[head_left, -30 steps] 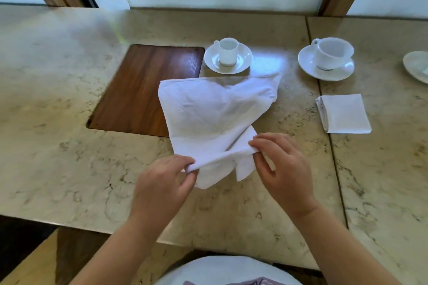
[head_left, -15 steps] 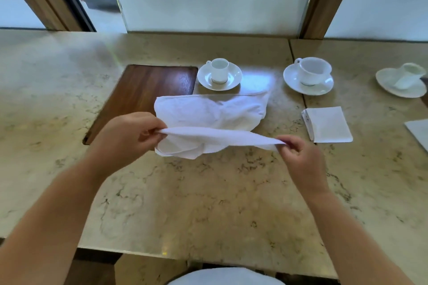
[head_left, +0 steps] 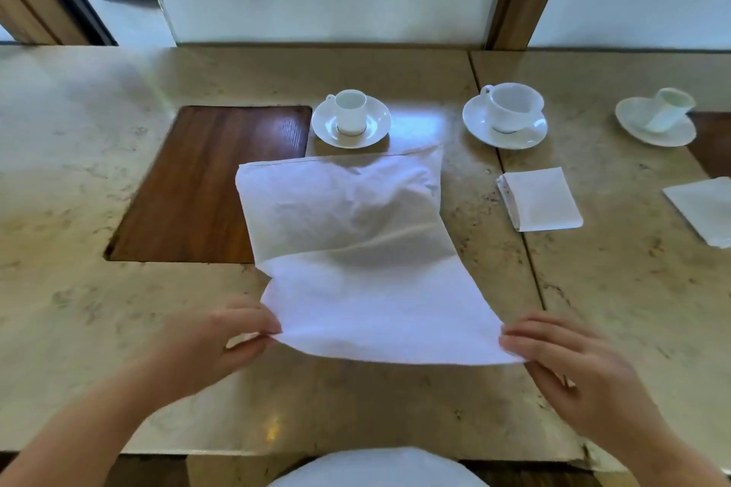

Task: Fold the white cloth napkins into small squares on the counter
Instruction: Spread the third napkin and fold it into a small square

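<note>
Your left hand (head_left: 221,336) and right hand (head_left: 561,352) now pinch the white cloth napkin's (head_left: 356,249) near corners, pulled flat toward the surface's (head_left: 118,328) near edge, ready for folding.

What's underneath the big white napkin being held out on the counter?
The napkin covers marble counter and the right edge of the wooden inset. Anything else beneath it is hidden.

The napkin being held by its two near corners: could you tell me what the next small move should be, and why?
Probably carry the near edge forward onto the far edge. The left hand and right hand hold the napkin spread open, unlike the folded napkin beside it.
</note>
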